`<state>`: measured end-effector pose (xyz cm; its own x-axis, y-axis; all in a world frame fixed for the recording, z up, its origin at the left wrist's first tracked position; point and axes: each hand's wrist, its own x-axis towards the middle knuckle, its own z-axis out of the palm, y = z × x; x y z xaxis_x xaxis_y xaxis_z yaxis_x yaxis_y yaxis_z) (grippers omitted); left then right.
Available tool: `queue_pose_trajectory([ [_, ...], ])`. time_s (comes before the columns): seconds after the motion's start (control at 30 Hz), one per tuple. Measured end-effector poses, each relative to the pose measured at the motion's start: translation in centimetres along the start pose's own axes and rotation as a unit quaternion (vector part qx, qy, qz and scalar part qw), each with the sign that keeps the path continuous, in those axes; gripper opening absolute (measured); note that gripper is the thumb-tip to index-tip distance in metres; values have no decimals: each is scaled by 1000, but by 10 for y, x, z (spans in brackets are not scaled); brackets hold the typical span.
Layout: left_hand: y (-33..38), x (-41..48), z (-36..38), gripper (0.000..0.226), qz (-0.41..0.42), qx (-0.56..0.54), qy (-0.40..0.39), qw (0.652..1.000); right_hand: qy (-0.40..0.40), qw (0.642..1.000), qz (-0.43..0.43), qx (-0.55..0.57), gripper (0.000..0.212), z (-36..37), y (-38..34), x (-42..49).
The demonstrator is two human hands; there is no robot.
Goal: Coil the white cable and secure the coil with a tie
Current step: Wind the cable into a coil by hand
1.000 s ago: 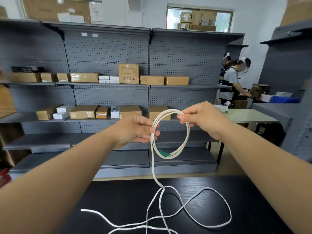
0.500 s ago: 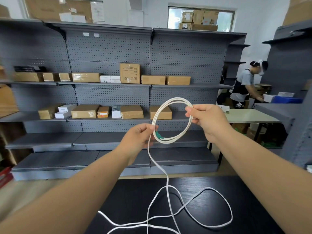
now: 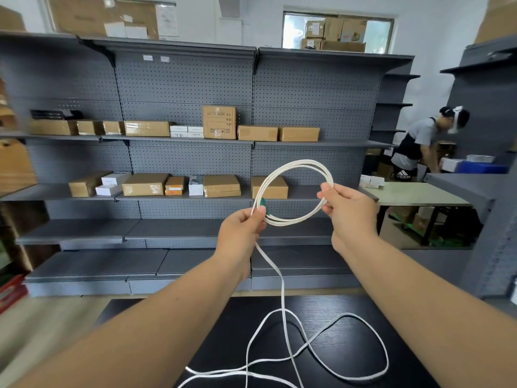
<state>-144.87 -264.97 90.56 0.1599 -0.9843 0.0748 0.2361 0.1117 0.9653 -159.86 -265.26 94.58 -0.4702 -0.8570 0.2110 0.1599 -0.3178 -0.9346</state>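
A white cable (image 3: 291,166) is wound into a coil of a few turns, held in the air in front of me. My left hand (image 3: 242,230) pinches the coil's lower left side, beside a small green end piece (image 3: 263,205). My right hand (image 3: 347,211) grips the coil's right side between thumb and fingers. From my left hand the loose cable (image 3: 283,298) hangs down onto the black table (image 3: 349,340), where it lies in wide loops. No tie is visible.
Grey pegboard shelving (image 3: 184,152) with cardboard boxes stands behind the table. A person (image 3: 419,147) bends over at the right, near a light green table (image 3: 414,193). A grey shelf unit (image 3: 492,191) is at the far right.
Both hands have lifted the coil higher and turned it, so the green end piece moved from the coil's bottom to its left side by my left thumb. The person at right moved rightward.
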Motion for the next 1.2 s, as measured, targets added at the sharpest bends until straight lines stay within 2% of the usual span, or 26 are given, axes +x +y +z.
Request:
queue_pose_trajectory([
  [0.17, -1, -3, 4, 20, 27, 1, 32, 999, 27, 999, 21, 36, 6, 6, 8, -8],
  [0.3, 2, -5, 10, 25, 48, -29, 73, 996, 37, 997, 28, 64, 19, 12, 14, -19],
  [0.5, 4, -6, 7, 20, 77, -12, 77, 994, 49, 990, 67, 115, 15, 16, 16, -24],
  [0.63, 15, 0, -2, 22, 89, 35, 75, 993, 5, 981, 128, 147, 10, 13, 21, -27],
  [0.77, 41, 7, -20, 21, 145, 154, 20, 977, -117, 974, 185, 55, 4, 2, 31, -24],
  [0.87, 64, 11, -29, 16, 206, 335, -7, 920, -199, 962, 152, -108, 16, -8, 29, -16],
  [1.0, 88, 16, -33, 11, 235, 507, -94, 824, -226, 928, -29, -294, 46, -7, 3, -7],
  [1.1, 100, 16, -30, 13, 250, 587, -156, 754, -280, 862, -141, -398, 42, 3, -22, -7],
  [1.2, 105, 15, -25, 15, 267, 629, -197, 703, -342, 787, -172, -484, 35, 12, -35, -9],
])
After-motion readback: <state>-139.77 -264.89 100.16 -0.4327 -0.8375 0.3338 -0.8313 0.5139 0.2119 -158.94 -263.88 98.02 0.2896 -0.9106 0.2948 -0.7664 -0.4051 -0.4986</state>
